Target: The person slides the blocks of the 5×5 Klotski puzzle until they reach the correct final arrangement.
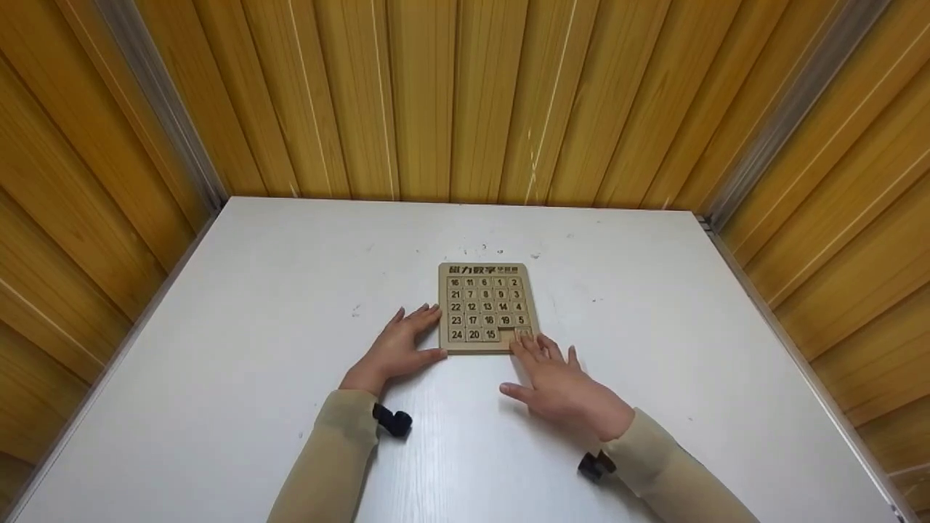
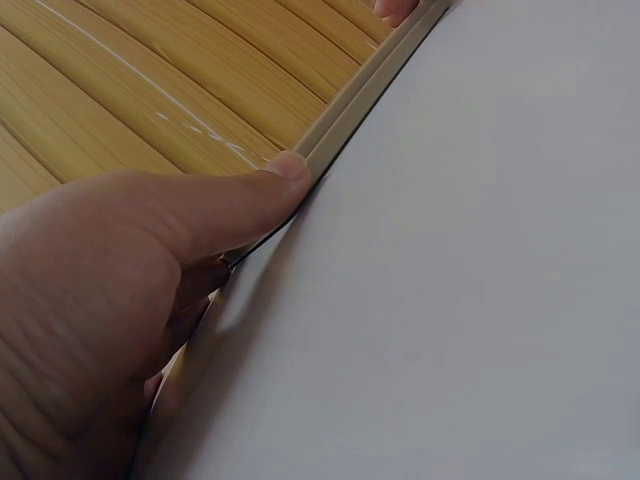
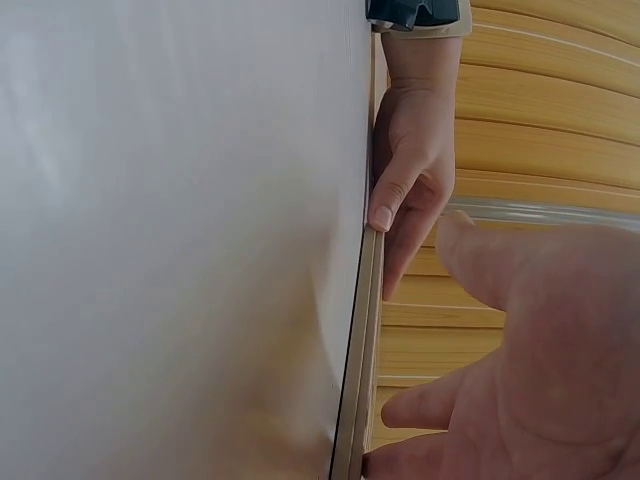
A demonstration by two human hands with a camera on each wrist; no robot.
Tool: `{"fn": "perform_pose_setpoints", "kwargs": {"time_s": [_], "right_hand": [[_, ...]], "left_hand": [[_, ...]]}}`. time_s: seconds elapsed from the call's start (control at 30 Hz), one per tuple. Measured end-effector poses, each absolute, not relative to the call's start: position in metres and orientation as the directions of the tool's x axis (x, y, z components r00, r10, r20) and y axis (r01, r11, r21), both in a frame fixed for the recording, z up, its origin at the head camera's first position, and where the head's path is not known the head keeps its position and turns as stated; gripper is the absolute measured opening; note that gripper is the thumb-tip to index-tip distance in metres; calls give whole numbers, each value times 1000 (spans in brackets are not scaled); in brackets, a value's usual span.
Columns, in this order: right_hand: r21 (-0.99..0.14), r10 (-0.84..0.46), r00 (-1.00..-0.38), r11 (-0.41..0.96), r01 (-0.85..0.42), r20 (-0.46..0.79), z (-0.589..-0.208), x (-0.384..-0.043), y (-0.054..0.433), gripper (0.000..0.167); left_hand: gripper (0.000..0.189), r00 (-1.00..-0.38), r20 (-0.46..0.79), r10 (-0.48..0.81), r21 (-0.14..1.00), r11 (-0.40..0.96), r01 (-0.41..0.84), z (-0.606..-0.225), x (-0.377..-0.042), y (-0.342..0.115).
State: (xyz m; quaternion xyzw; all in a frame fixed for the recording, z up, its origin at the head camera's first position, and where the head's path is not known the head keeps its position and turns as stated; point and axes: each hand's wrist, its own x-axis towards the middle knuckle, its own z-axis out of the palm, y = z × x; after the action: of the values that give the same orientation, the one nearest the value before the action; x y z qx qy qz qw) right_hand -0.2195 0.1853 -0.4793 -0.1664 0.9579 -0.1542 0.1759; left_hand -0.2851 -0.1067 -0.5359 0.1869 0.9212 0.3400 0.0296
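Yellow wood-grain panel walls (image 1: 421, 102) are enclosing a flat white worktop (image 1: 617, 290). Two khaki sleeves (image 1: 327, 450) are reaching in from the near side. A rectangular beige wooden number board (image 1: 476, 348) is lying flat near the middle of the worktop, between the hands. Step in hand looks like finger-sliding within its grid; doing it well probably means keeping the frame braced, pushing level and sideways with light pressure, not pressing down or lifting.

Left hand (image 1: 396, 345): spreading, not clenching; fingertips are touching the board's left edge, thumb is pressing at the near-left corner. Right hand (image 1: 563, 385): spreading too, thumb sticking out clear of the board, fingers extending over the near-right corner, pinching nothing visible; can't tell how hard they're pressing. Small black wrist devices (image 1: 392, 420) are sitting at both cuffs.

Square beige number tiles (image 1: 487, 307) are filling most of the grid. Right fingertips are partly covering the corner tile (image 1: 523, 330), number unreadable; one bare slot (image 1: 506, 336) is showing just left of it, beside 15.
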Motion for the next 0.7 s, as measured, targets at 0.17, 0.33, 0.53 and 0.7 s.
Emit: {"fn": "perform_pose_setpoints", "kwargs": {"time_s": [0.17,0.33,0.53,0.7], "right_hand": [[-368,-383,-881,890,-270,-279,-477,-219,181,89],[-360,-420,-868,878,-315,-264,-476,-219,170,87],[-335,-453,-846,872,-356,-281,-477,-219,155,88],[-334,-466,-838,867,-369,-284,-480,-219,146,88]], "left_hand": [[79,-930,74,361,631,705,324,-536,-285,-106],[78,-932,77,354,632,705,320,-537,-285,-106],[78,-927,97,362,635,695,338,-536,-285,-107],[78,-924,106,368,632,692,348,-536,-285,-107]]}}
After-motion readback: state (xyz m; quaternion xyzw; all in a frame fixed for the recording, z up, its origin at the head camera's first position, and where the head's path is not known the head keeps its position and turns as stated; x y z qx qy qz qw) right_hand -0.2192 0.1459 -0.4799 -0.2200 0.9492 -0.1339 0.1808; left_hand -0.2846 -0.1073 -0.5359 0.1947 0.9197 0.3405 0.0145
